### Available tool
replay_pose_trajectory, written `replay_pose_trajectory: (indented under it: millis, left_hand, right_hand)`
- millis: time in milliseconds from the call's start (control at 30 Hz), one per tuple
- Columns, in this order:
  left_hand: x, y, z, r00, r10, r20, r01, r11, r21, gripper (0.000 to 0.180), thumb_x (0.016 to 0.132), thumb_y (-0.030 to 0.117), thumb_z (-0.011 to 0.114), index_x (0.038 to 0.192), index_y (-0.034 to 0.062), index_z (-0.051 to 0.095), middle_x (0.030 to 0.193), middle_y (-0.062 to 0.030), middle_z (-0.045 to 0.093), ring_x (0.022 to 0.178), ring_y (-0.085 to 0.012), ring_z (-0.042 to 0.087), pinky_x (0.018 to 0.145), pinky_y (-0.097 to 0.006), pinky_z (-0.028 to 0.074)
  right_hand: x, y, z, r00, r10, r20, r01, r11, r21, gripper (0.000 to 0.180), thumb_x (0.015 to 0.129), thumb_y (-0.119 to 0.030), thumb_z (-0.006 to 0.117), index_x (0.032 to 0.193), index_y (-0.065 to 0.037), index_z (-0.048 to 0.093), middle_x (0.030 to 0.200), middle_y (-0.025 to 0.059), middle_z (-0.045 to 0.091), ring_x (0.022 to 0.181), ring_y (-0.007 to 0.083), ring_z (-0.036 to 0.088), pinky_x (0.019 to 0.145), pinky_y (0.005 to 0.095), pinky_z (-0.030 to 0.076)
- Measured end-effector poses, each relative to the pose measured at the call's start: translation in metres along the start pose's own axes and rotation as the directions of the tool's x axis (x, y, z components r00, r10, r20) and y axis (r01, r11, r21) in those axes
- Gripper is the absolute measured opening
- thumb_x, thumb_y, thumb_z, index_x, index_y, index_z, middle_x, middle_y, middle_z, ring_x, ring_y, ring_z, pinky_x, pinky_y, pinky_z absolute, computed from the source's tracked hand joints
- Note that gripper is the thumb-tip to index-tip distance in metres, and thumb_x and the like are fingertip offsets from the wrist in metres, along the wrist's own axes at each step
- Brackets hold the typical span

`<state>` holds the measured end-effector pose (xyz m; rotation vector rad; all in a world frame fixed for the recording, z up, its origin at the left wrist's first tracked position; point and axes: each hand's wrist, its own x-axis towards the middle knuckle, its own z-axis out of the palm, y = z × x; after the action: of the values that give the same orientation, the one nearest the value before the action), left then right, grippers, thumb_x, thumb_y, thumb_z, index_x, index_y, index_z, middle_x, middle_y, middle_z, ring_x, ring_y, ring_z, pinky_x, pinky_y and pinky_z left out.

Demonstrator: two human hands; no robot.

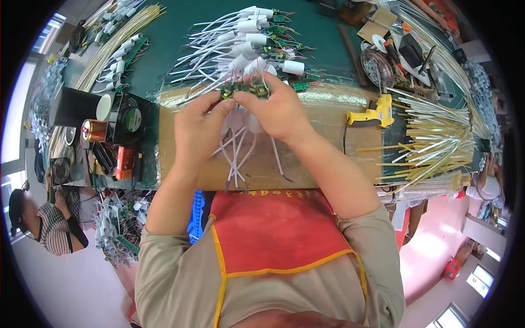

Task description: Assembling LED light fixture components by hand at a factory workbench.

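Holding a small green circuit board (244, 88) between them, both hands (240, 117) meet over the far edge of the brown surface (317, 164). Left hand (199, 128) and right hand (276, 112) pinch opposite ends; its long axis runs left-right, white wires (238, 156) hanging toward the near edge.
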<state>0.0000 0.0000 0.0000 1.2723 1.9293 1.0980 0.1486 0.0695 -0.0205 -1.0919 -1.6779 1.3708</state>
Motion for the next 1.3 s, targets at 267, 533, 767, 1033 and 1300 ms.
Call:
replay_pose_trajectory:
  millis: [267, 533, 767, 1033, 1300]
  left_hand:
    - [0.006, 0.000, 0.013, 0.932, 0.294, -0.211, -0.296, 0.955, 0.024, 0.024, 0.081, 0.016, 0.072, 0.099, 0.0005, 0.070, 0.082, -0.0095, 0.069, 0.075, -0.0106, 0.062, 0.068, -0.026, 0.048]
    - [0.016, 0.004, 0.006, 0.999, -0.003, 0.040, 0.020, 0.902, -0.431, 0.023, 0.085, 0.013, 0.068, 0.102, -0.0022, 0.068, 0.086, -0.0071, 0.069, 0.076, -0.0109, 0.062, 0.068, -0.025, 0.049]
    - [0.020, -0.010, 0.015, 0.975, -0.002, 0.220, 0.165, 0.669, -0.725, 0.029, 0.092, 0.018, 0.061, 0.110, -0.0048, 0.063, 0.095, -0.0081, 0.067, 0.082, -0.0116, 0.061, 0.073, -0.025, 0.050]
    - [0.003, 0.008, 0.012, 0.879, 0.467, 0.100, -0.477, 0.869, 0.130, 0.061, 0.082, 0.026, 0.070, 0.135, 0.0055, 0.048, 0.112, -0.0157, 0.059, 0.101, -0.0303, 0.058, 0.085, -0.038, 0.047]
    - [-0.007, 0.001, 0.023, 0.856, 0.495, 0.151, -0.518, 0.825, 0.226, 0.109, 0.061, 0.036, 0.085, 0.147, 0.0085, 0.025, 0.145, -0.0237, 0.031, 0.130, -0.0422, 0.037, 0.102, -0.045, 0.038]
  right_hand:
    - [0.003, 0.009, 0.013, 0.991, 0.088, -0.103, -0.033, 0.896, 0.444, 0.032, 0.080, -0.018, 0.073, 0.104, -0.001, 0.061, 0.088, 0.0057, 0.065, 0.080, 0.0107, 0.059, 0.070, 0.0267, 0.048]
    - [0.002, 0.000, 0.005, 0.989, 0.150, -0.015, -0.104, 0.755, 0.647, 0.031, 0.080, -0.008, 0.073, 0.106, 0.000, 0.059, 0.090, 0.0028, 0.063, 0.075, 0.0097, 0.059, 0.065, 0.0232, 0.048]
    - [0.006, 0.001, -0.003, 0.981, 0.183, 0.065, -0.180, 0.729, 0.660, 0.031, 0.083, -0.013, 0.071, 0.108, -0.001, 0.058, 0.096, 0.0041, 0.063, 0.084, 0.0117, 0.060, 0.074, 0.0262, 0.048]
    - [0.008, -0.005, -0.003, 0.984, 0.168, 0.053, -0.159, 0.726, 0.669, 0.051, 0.079, -0.022, 0.076, 0.121, -0.004, 0.054, 0.107, 0.0045, 0.060, 0.097, 0.0142, 0.056, 0.083, 0.0279, 0.046]
    - [0.016, 0.010, -0.003, 0.986, 0.159, -0.049, -0.048, 0.553, 0.832, 0.029, 0.085, -0.014, 0.066, 0.111, -0.006, 0.056, 0.103, 0.0067, 0.061, 0.097, 0.0182, 0.059, 0.082, 0.0327, 0.049]
